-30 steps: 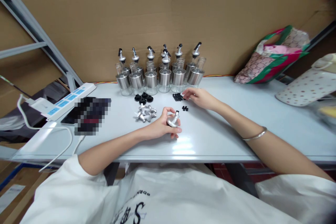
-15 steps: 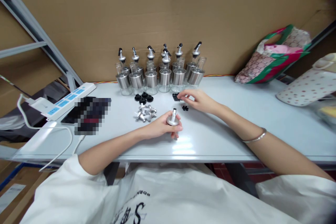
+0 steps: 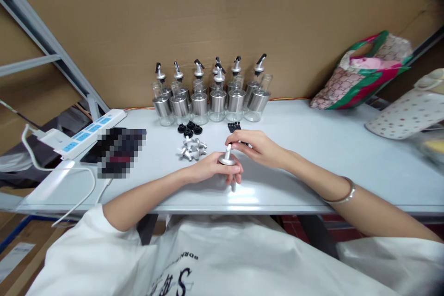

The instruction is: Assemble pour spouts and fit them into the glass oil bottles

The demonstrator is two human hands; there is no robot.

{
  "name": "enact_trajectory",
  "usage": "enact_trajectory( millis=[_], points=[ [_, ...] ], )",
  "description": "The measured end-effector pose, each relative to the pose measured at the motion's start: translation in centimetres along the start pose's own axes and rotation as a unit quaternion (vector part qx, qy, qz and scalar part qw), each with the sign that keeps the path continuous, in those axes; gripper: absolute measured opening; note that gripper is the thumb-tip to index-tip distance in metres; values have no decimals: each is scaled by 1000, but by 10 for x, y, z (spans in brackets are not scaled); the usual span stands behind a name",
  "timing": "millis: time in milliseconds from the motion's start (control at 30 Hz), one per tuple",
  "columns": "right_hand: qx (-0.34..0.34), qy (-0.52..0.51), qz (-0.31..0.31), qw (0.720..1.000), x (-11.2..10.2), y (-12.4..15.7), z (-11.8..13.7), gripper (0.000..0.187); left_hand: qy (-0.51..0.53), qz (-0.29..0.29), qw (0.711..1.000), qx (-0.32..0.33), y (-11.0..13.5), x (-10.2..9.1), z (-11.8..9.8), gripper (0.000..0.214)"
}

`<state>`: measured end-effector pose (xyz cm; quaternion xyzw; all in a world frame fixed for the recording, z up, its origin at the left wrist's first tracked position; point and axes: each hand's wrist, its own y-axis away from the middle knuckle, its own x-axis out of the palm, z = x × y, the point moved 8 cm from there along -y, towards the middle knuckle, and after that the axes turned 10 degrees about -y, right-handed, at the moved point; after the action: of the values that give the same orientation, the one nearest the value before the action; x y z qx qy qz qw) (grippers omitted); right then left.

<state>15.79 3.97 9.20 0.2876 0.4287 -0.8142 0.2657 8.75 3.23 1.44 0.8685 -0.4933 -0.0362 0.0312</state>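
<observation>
My left hand (image 3: pixel 211 166) is closed around a silver pourer spout (image 3: pixel 227 160), gripping its round base with the narrow neck pointing up. The thumb and index finger of my right hand (image 3: pixel 256 145) are pinched together at the top of that neck. Whatever small piece they hold, if any, is hidden by the fingertips. Just beyond my right hand lie several small black levers (image 3: pixel 234 126). To the left of them are several black stoppers (image 3: pixel 189 128) and a small heap of silver spouts (image 3: pixel 193 148).
Glass bottles (image 3: pixel 218 100) with steel bands stand in rows at the back, several topped with pourers. A power strip (image 3: pixel 90 132) and a blurred-out phone (image 3: pixel 121 153) lie left. On the right are a patterned bag (image 3: pixel 360 76) and a spotted container (image 3: pixel 404 106).
My right hand has moved from the black levers toward me to the top of the spout. My left hand still holds the spout, almost in the same place.
</observation>
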Motion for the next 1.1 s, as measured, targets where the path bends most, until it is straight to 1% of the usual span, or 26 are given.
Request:
enact_trajectory(
  millis=[133, 267, 433, 600, 733, 933, 1100],
  points=[
    [39, -15, 4, 999, 2, 1, -9, 32, -6, 2, 1000, 7, 0, -2, 1, 31],
    [35, -26, 19, 999, 4, 1, -8, 39, -27, 5, 1000, 8, 0, -2, 2, 25],
    [29, -40, 26, 998, 5, 0, -6, 42, -43, 5, 999, -4, 1, 0, -2, 28],
    [40, -35, 25, 998, 5, -1, -3, 43, -45, -5, 999, -11, 1, 1, -4, 31],
    [73, -31, 17, 997, 3, -2, -1, 42, -44, -9, 999, -15, 1, 1, -4, 30],
    [117, -57, 18, 991, 2, -2, -5, 38, -38, -17, 999, -20, 1, 2, -6, 30],
    [142, -75, 21, 987, 4, -1, -8, 40, -33, -30, 999, -19, 0, 1, -5, 34]
  ],
)
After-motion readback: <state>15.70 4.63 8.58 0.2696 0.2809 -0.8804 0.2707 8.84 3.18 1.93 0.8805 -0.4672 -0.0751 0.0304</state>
